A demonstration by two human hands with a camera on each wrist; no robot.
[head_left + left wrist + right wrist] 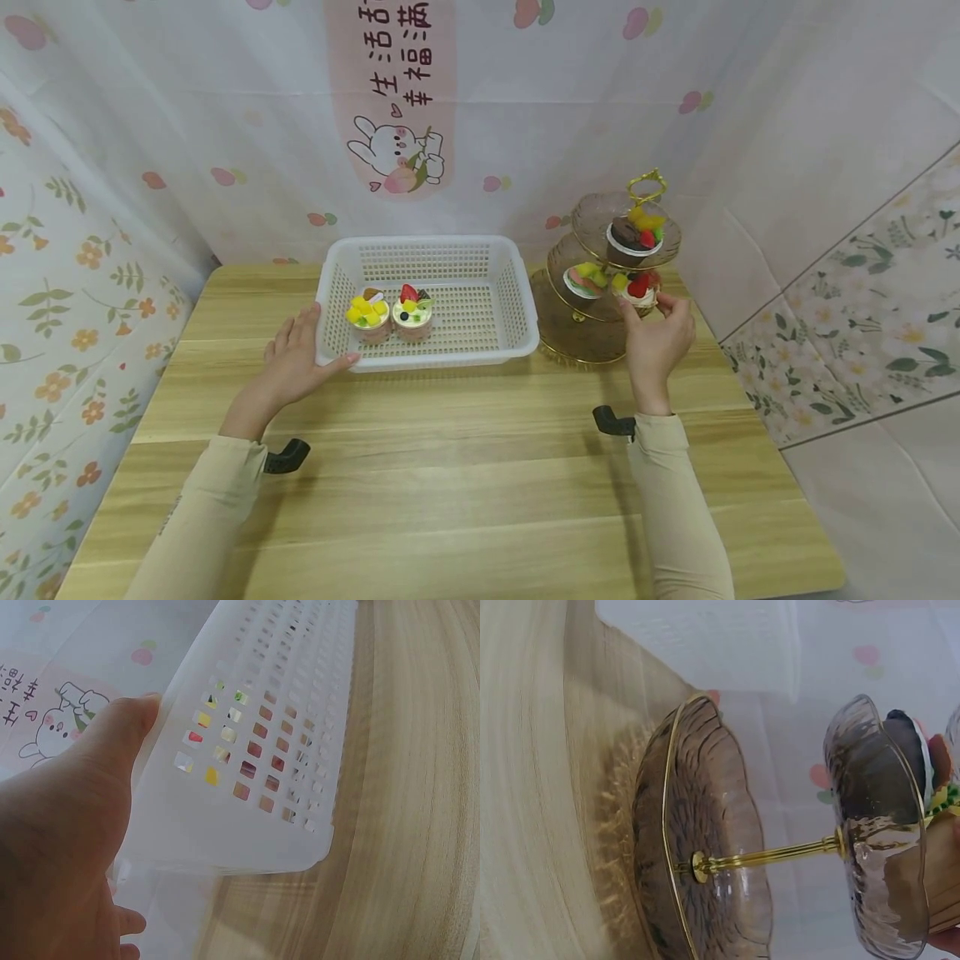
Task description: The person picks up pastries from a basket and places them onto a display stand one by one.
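Note:
My left hand (294, 354) rests at the front left corner of a white plastic basket (341, 362), thumb on the front rim and fingers along the outer left side. In the left wrist view the thumb touches the rim of the basket (195, 832). My right hand (662, 340) pinches a cupcake (637, 287) topped with red and yellow fruit, at the middle tier of a three-tier clear cake stand (558, 321) with gold trim. Seen through that tier in the right wrist view is the cupcake's brown cup (909, 889); my fingers (949, 939) show at the edge.
Two fruit-topped cupcakes, one with yellow pieces (369, 318) and one with a strawberry (412, 313), stand in the basket's left half. A chocolate cupcake (633, 242) is on the top tier, a green-and-pink topped one (585, 281) on the middle tier. Patterned curtains surround the wooden table (442, 475).

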